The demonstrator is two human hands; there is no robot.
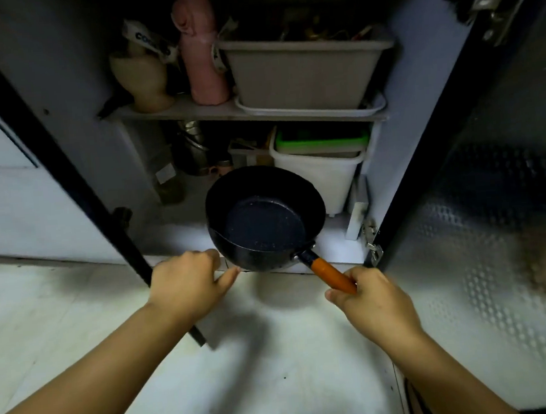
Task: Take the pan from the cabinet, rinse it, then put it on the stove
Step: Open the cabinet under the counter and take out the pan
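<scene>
A small black pan (266, 220) with an orange handle hangs in front of the open low cabinet (73, 91), just above its bottom edge. My right hand (368, 300) grips the end of the orange handle and carries the pan, which tilts a little toward me. My left hand (189, 280) rests on the cabinet's front lip to the left of the pan, fingers curled and holding nothing. The pan looks empty inside.
The shelf (194, 110) holds a grey bin (301, 72), a pink bottle (203, 63) and a beige jar (143, 80). Below stand a white bucket with a green lid (324, 167) and metal pots (193, 147). Open doors flank both sides; the right door (490, 191) has embossed metal. White floor lies below.
</scene>
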